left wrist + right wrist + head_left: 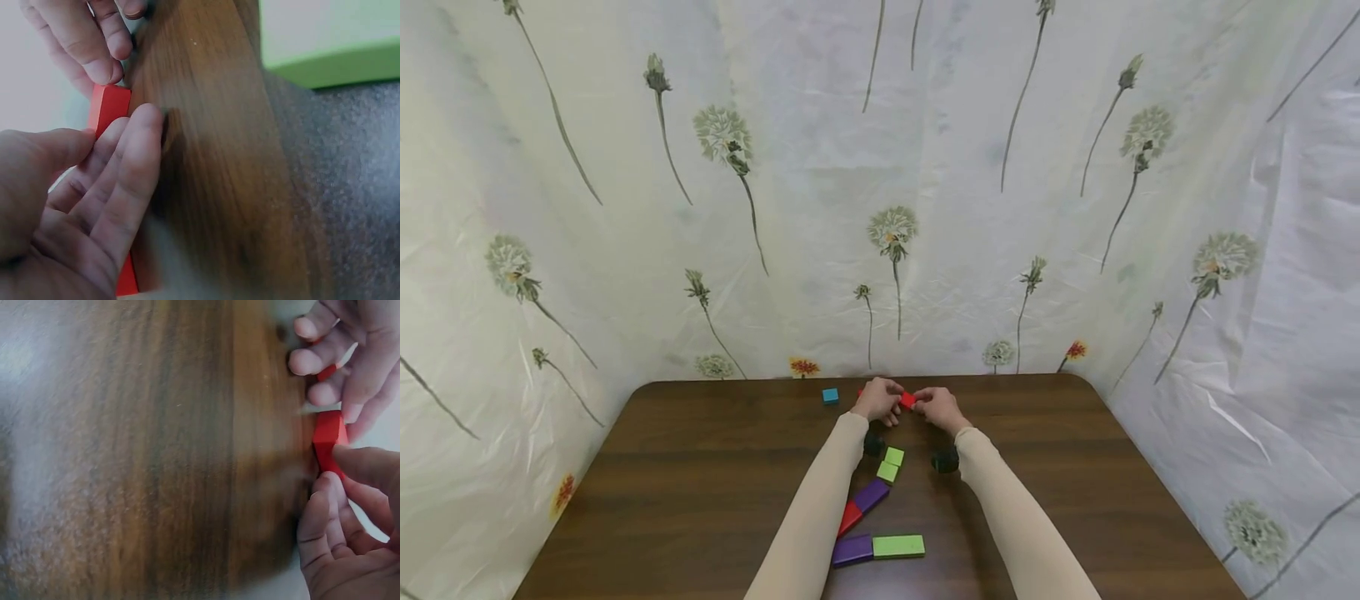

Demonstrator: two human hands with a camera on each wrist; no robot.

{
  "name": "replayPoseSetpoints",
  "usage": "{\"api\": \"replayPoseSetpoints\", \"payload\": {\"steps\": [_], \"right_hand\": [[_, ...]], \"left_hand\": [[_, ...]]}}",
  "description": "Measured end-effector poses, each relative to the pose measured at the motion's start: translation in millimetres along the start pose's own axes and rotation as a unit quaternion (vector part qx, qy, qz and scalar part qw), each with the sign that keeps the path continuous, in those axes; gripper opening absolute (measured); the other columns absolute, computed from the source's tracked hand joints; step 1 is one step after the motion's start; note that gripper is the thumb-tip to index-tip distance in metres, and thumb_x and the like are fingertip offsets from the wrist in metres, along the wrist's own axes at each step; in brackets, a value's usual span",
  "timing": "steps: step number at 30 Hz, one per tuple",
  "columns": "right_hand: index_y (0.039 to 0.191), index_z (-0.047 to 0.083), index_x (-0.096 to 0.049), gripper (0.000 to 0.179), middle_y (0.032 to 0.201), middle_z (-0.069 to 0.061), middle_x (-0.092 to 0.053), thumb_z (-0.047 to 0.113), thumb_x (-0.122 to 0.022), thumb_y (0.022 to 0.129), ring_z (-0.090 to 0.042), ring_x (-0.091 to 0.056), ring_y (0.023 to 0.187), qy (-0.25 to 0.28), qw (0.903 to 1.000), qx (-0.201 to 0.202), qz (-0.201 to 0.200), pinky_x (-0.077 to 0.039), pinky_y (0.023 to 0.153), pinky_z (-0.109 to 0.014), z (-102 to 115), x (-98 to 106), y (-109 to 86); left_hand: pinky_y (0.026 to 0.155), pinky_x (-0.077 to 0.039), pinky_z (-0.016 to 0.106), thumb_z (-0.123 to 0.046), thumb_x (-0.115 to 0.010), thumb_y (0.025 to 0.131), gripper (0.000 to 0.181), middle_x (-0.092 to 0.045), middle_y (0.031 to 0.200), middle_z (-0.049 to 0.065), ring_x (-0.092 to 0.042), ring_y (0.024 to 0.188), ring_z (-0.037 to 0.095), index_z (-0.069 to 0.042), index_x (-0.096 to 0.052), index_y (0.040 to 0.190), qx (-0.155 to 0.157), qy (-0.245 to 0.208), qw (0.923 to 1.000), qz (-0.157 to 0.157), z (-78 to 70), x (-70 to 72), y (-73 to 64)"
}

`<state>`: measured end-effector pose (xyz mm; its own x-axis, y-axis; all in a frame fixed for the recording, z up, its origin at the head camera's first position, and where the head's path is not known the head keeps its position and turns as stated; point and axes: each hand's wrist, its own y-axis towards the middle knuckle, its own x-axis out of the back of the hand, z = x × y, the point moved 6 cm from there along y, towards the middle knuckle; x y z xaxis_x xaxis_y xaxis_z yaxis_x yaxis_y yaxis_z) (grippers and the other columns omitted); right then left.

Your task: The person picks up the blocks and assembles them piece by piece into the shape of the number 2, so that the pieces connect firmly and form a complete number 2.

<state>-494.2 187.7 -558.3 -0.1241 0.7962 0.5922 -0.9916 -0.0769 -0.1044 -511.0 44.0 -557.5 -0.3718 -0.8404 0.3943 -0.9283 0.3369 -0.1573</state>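
Note:
Near the far edge of the table, a red block [907, 401] is held between both hands. My left hand [880, 402] pinches one end of it, the thumb on one side and the fingertips on the other, as the left wrist view shows. At its other end my right hand [938, 408] grips it with thumb and curled fingers, clearest in the right wrist view. Mostly hidden behind the left hand lies another red piece [127, 280]. A blue block [830, 397] rests to the left of the hands.
Closer to me, light green blocks [891, 464], a purple block [872, 495] and a red block [850, 518] form a slanting line. A purple block [852, 550] and a long green block [898, 547] lie end to end. Patterned cloth [820, 217] hangs behind the wooden table [700, 500].

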Motion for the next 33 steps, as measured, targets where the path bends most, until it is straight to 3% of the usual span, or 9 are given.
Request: {"api": "replayPoseSetpoints", "payload": {"steps": [5, 11, 16, 23, 29, 33], "right_hand": [[0.115, -0.001, -0.068, 0.026, 0.106, -0.015, -0.068, 0.011, -0.064, 0.092, -0.019, -0.059, 0.073, -0.013, 0.9999, 0.003, -0.006, -0.048, 0.061, -0.026, 1, 0, -2.6], [0.115, 0.001, -0.069, 0.027, 0.106, -0.012, -0.069, 0.015, -0.066, 0.091, -0.015, -0.057, 0.070, -0.028, 0.9996, 0.008, -0.005, -0.046, 0.062, -0.025, 1, -2, -5.3], [0.114, 0.002, -0.069, 0.027, 0.104, -0.013, -0.071, 0.015, -0.068, 0.090, -0.015, -0.058, 0.069, -0.033, 0.9993, 0.016, -0.004, -0.047, 0.062, -0.027, 2, -3, -6.4], [0.112, 0.001, -0.069, 0.035, 0.102, -0.012, -0.072, 0.020, -0.075, 0.084, -0.020, -0.066, 0.089, -0.062, 0.9969, 0.048, 0.005, -0.052, 0.076, -0.032, 7, -7, -7.1], [0.112, -0.002, -0.068, 0.033, 0.099, -0.013, -0.072, 0.016, -0.074, 0.084, -0.021, -0.066, 0.087, -0.075, 0.9956, 0.055, -0.005, -0.053, 0.076, -0.034, 10, -10, -9.3], [0.109, -0.002, -0.069, 0.033, 0.095, -0.011, -0.072, 0.017, -0.075, 0.083, -0.019, -0.066, 0.084, -0.080, 0.9945, 0.065, -0.018, -0.053, 0.074, -0.033, 12, -11, -11.3]], "left_hand": [[0.055, -0.057, 0.037, -0.003, -0.050, 0.099, 0.033, -0.068, 0.081, 0.026, -0.070, 0.061, 0.030, -0.001, -0.058, 0.131, -0.001, 0.003, 0.9998, 0.018, 0.4, -1.7, -1.3], [0.061, -0.058, 0.041, -0.002, -0.049, 0.099, 0.030, -0.069, 0.085, 0.028, -0.071, 0.068, 0.035, 0.001, -0.059, 0.127, 0.003, -0.014, 0.9995, 0.028, 2.5, -1.7, -3.8], [0.056, -0.057, 0.037, 0.002, -0.051, 0.096, 0.030, -0.069, 0.075, 0.021, -0.069, 0.059, 0.029, 0.000, -0.061, 0.124, -0.004, -0.035, 0.9987, 0.036, 8.3, -1.2, 0.9], [0.066, -0.058, 0.041, 0.006, -0.050, 0.094, 0.035, -0.070, 0.081, 0.025, -0.070, 0.066, 0.030, -0.001, -0.062, 0.126, -0.009, 0.009, 0.9991, 0.040, -0.1, -1.2, -7.5], [0.075, -0.057, 0.047, 0.005, -0.047, 0.096, 0.033, -0.069, 0.088, 0.028, -0.070, 0.079, 0.040, 0.002, -0.062, 0.125, -0.018, 0.024, 0.9986, 0.043, -4.1, -2.4, -12.1], [0.075, -0.057, 0.047, 0.003, -0.047, 0.098, 0.031, -0.069, 0.089, 0.028, -0.069, 0.080, 0.042, 0.007, -0.059, 0.126, -0.022, 0.021, 0.9990, 0.033, -4.1, -1.7, -13.7]]}}
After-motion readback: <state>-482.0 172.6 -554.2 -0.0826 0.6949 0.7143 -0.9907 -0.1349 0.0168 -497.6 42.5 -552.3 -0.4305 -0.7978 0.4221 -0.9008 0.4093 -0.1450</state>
